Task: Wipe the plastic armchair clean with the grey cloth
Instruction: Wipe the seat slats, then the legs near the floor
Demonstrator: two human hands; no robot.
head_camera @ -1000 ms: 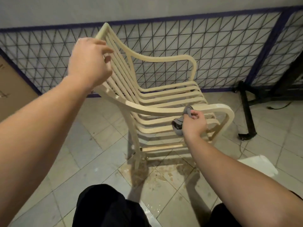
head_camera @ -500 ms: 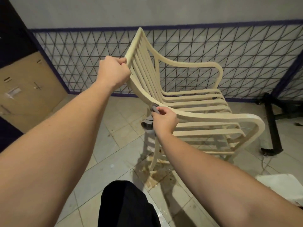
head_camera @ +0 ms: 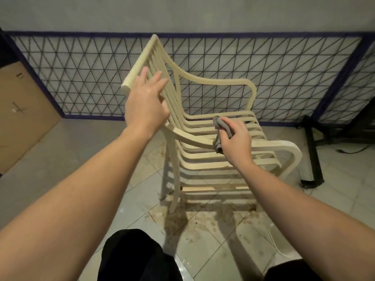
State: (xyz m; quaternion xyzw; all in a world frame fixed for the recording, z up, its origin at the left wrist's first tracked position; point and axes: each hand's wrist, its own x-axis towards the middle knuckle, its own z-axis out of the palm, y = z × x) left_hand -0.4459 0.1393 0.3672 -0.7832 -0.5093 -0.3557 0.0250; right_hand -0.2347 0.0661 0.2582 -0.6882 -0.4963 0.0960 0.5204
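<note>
While outstretched, right hand (head_camera: 236, 138) around cloth (head_camera: 223, 128)

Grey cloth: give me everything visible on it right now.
The grey cloth is a small, soft-looking rag, bunched and folded rather than spread. The right hand grips it, fingers curled round it, so part is hidden. One end sticks out past the fingers over the armchair seat slats; the other hangs down by the near armrest. Whether it presses on the plastic cannot be told.

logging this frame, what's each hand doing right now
Left hand: open, fingers straight at the cream plastic armchair's backrest.
Right hand: grips the crumpled grey cloth.
</note>
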